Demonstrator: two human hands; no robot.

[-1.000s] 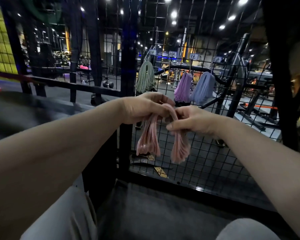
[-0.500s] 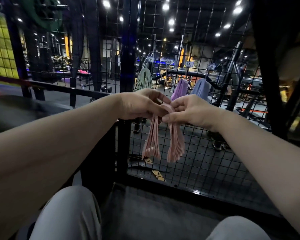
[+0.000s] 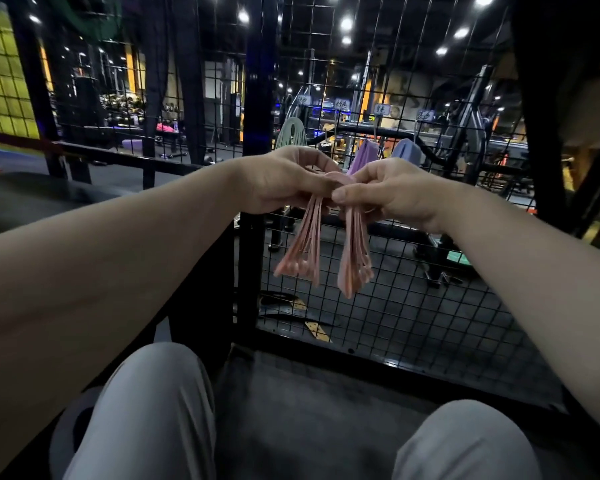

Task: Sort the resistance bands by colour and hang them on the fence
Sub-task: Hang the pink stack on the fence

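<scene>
1. While both hands meet in front of the black wire-mesh fence (image 3: 413, 306), the bundle of pink rubber resistance bands (image 3: 305, 244) is held in the air between them, folded over with its bend uppermost.
2. The left hand (image 3: 284, 178) grips one side of the fold with curled fingers. The right hand (image 3: 392, 192) pinches the other side between thumb and fingers.
3. Two tails hang with their long axis near vertical and their looped ends pointing down; the left tail slants toward the lower left.
4. The bundle sits just right of the thick black upright post (image 3: 257, 98); whether it touches the mesh cannot be told.
5. Higher on the fence hang a green band bundle (image 3: 291, 133), a purple band bundle (image 3: 364, 155) and a blue band bundle (image 3: 407, 152), side by side.
6. Bare mesh runs below the tails to the bottom rail.
</scene>
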